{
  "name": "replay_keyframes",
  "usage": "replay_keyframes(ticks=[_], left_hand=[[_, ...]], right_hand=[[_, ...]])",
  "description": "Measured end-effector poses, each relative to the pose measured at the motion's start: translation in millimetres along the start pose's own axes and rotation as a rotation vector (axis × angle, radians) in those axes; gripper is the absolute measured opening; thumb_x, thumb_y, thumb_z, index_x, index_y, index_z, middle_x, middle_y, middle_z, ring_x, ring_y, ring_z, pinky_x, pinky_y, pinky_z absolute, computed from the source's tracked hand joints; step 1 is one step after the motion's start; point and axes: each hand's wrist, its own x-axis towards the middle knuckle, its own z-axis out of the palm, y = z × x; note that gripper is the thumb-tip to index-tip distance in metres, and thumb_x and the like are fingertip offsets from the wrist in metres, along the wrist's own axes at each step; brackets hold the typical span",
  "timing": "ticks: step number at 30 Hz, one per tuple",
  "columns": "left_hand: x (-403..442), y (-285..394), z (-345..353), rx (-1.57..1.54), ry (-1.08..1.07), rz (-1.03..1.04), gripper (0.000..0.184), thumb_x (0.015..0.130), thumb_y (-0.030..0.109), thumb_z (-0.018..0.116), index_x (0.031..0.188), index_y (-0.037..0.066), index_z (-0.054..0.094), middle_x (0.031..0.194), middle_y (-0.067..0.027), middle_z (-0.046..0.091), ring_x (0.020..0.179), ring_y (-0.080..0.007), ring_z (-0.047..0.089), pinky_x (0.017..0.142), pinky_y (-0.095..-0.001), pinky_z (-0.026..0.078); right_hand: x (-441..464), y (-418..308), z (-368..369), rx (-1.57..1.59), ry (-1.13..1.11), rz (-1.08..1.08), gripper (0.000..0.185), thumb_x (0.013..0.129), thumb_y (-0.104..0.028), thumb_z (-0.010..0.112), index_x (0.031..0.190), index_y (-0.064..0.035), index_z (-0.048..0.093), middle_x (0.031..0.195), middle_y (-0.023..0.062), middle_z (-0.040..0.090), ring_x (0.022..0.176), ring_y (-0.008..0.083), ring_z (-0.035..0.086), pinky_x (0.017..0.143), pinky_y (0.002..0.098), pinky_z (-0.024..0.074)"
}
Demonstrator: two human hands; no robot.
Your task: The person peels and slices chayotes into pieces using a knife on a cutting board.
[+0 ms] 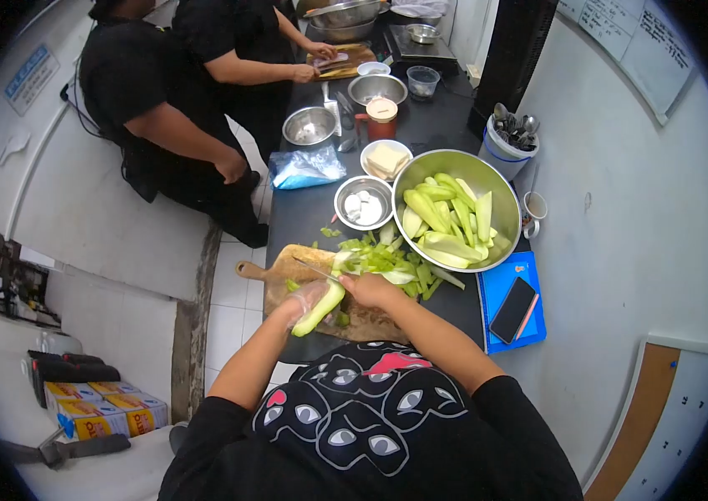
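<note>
My left hand (308,303), in a clear plastic glove, grips a pale green peeled vegetable (319,309) above the wooden board (287,263). My right hand (368,290) is closed round a knife (314,267), whose blade points up and left, close to the vegetable's upper end. Green peelings (379,260) are heaped on the board's far side and beyond its edge. Past them, a large metal bowl (500,179) holds several peeled, cut pieces (446,209). Left of it, a small metal bowl (364,203) contains white round items.
A phone (513,310) lies on a blue notebook (529,269) at the right. Farther back are a plastic bag (307,169), a red cup (381,125) and a utensil bucket (508,146). Two people in black stand at the left; a co-worker's hands (314,65) are over another board.
</note>
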Motion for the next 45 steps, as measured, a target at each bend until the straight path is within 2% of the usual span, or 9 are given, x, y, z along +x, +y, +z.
replay_keyframes(ticks=[4,5,8,11,14,18,19,29,45], left_hand=[[6.7,1.5,-9.8,0.293,-0.157,-0.019,0.037,0.09,0.038,0.049,0.102,0.003,0.056,0.093,-0.0096,0.061,0.073,-0.0207,0.062,0.063,-0.0314,0.051],[22.5,-23.4,-10.6,0.504,-0.121,0.262,0.039,0.091,0.038,0.049,0.108,0.003,0.056,0.1,-0.0104,0.06,0.081,-0.0205,0.061,0.069,-0.0297,0.05],[-24.0,45.9,28.6,0.378,-0.013,0.205,0.051,0.093,0.037,0.049,0.132,0.005,0.043,0.118,-0.0091,0.054,0.103,-0.0175,0.054,0.088,-0.0288,0.046],[-20.0,59.2,15.3,-0.234,0.059,0.115,0.056,0.092,0.033,0.052,0.14,0.011,0.03,0.122,-0.0042,0.051,0.105,-0.0149,0.052,0.089,-0.0304,0.045],[-10.7,46.2,-5.7,-0.457,0.076,0.27,0.052,0.091,0.037,0.052,0.139,0.023,0.035,0.116,-0.0052,0.055,0.094,-0.0182,0.059,0.083,-0.0371,0.049],[-12.5,47.5,-11.6,-0.852,-0.256,0.391,0.062,0.087,0.06,0.044,0.136,0.024,0.036,0.103,0.0004,0.053,0.075,-0.0167,0.055,0.067,-0.0323,0.048],[-25.4,67.4,1.1,-0.872,-0.11,0.397,0.064,0.083,0.069,0.037,0.129,0.025,0.043,0.092,0.0007,0.052,0.065,-0.0159,0.05,0.06,-0.0295,0.046],[-45.0,135.9,21.5,-0.822,0.471,0.333,0.066,0.086,0.069,0.027,0.109,0.012,0.052,0.095,-0.0061,0.057,0.089,-0.0215,0.056,0.08,-0.0378,0.048],[-78.9,171.3,37.4,-0.428,0.44,0.498,0.072,0.082,0.075,0.023,0.093,0.012,0.057,0.079,-0.003,0.055,0.071,-0.0155,0.055,0.064,-0.0294,0.047]], right_hand=[[-24.4,-21.2,-24.5,0.031,-0.06,0.035,0.08,0.088,-0.066,0.025,0.098,0.0027,0.064,0.094,0.0282,0.062,0.087,0.0408,0.061,0.081,0.0437,0.0468],[-9.4,-0.6,-14.9,0.029,-0.037,0.044,0.078,0.089,-0.064,0.025,0.097,0.0031,0.064,0.093,0.0274,0.062,0.087,0.0397,0.062,0.082,0.0437,0.0463],[23.4,41.1,12.5,0.08,-0.038,0.13,0.076,0.091,-0.061,0.025,0.09,0.0047,0.064,0.084,0.0248,0.063,0.078,0.0359,0.062,0.079,0.0432,0.0465],[-8.8,12.1,-13.3,0.232,-0.101,0.282,0.079,0.09,-0.062,0.026,0.078,0.0074,0.063,0.058,0.0192,0.058,0.047,0.0293,0.057,0.056,0.0412,0.0482],[-14.2,28.2,-20.7,0.349,-0.084,0.186,0.077,0.09,-0.061,0.03,0.078,0.0089,0.061,0.056,0.0153,0.055,0.039,0.0233,0.053,0.042,0.0366,0.0434],[-48.1,20.2,-35.0,0.283,0.167,0.084,0.066,0.091,-0.055,0.034,0.076,0.0026,0.062,0.069,0.0223,0.061,0.062,0.034,0.062,0.063,0.0415,0.0474],[-51.0,21.8,-32.5,0.258,0.238,0.0,0.062,0.091,-0.053,0.036,0.077,0.002,0.062,0.07,0.0229,0.061,0.065,0.0353,0.062,0.064,0.0422,0.047],[-114.8,-24.1,-45.8,0.115,0.469,-0.248,0.043,0.086,-0.045,0.053,0.084,-0.0029,0.058,0.072,0.0246,0.059,0.072,0.0428,0.059,0.062,0.0467,0.0454],[-139.9,-34.0,-55.4,0.166,0.479,-0.365,0.044,0.087,-0.045,0.051,0.088,-0.0011,0.056,0.067,0.0203,0.055,0.064,0.0386,0.056,0.058,0.0391,0.0437]])
